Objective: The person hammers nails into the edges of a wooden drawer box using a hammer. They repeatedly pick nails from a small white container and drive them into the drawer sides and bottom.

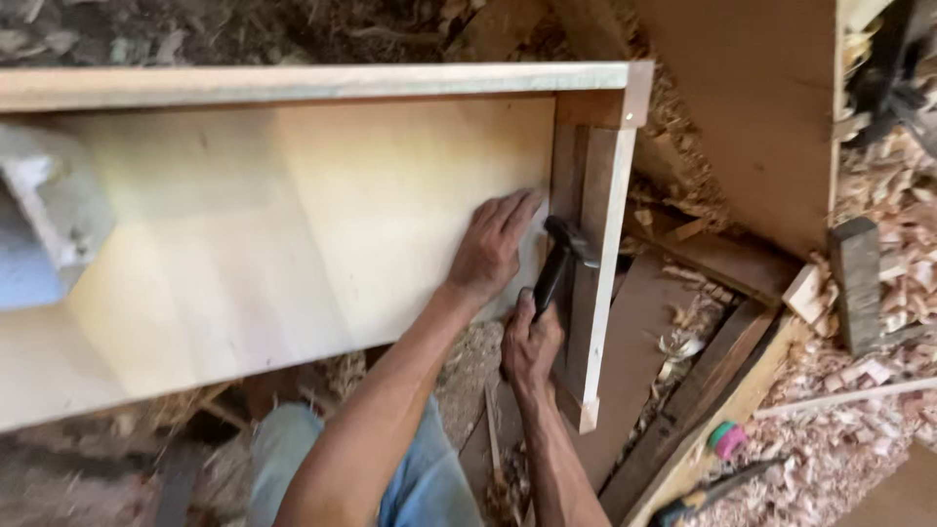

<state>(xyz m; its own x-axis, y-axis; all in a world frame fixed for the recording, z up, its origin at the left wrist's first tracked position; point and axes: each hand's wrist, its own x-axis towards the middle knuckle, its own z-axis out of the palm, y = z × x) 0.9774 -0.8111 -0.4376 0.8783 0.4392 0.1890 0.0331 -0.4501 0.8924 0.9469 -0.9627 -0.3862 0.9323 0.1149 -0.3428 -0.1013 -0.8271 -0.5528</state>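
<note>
My left hand (496, 244) lies flat, fingers spread, on a wide light plywood panel (293, 224) close to its right end. My right hand (530, 344) grips the black handle of a hammer (561, 256), whose dark head rests against the upright wooden end strip (600, 254) of the frame. A long wooden rail (312, 83) runs along the far edge of the panel and meets the end strip at a corner.
Wood shavings and offcut planks (712, 381) cover the ground to the right. A large plywood sheet (761, 107) leans at the upper right. A small pink and green object (725, 439) and a dark tool (703, 498) lie near the bottom right. A grey block (49, 205) is at the left.
</note>
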